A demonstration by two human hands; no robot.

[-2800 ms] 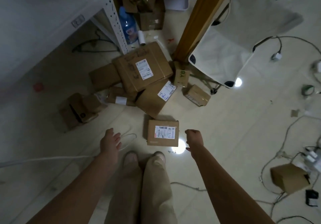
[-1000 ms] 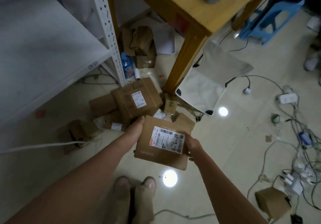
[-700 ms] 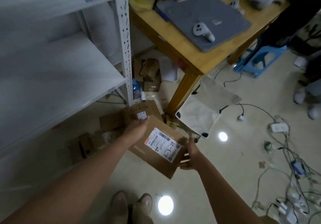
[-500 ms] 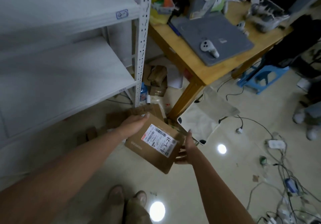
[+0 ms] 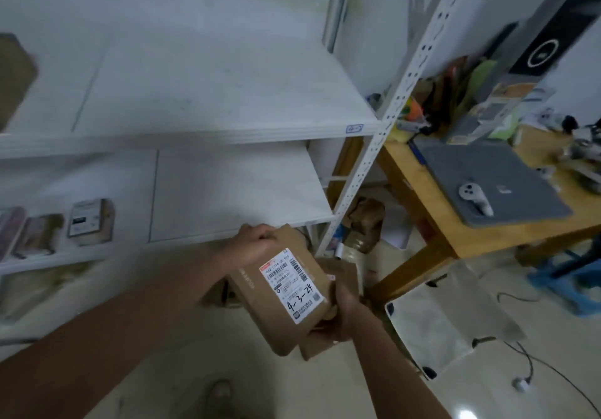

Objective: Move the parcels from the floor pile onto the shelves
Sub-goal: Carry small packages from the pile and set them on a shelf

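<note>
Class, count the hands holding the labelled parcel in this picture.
2. The left hand grips the parcel's far top corner; the right hand holds its lower right edge. No other hand shows.

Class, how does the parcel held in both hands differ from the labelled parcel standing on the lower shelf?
The held parcel is tilted, gripped by the left hand and right hand; the shelf parcel stands upright on the lower shelf, untouched. The held parcel's label reads 4-3-24; the shelf parcel's is too blurred. Both are brown with white labels.
</note>
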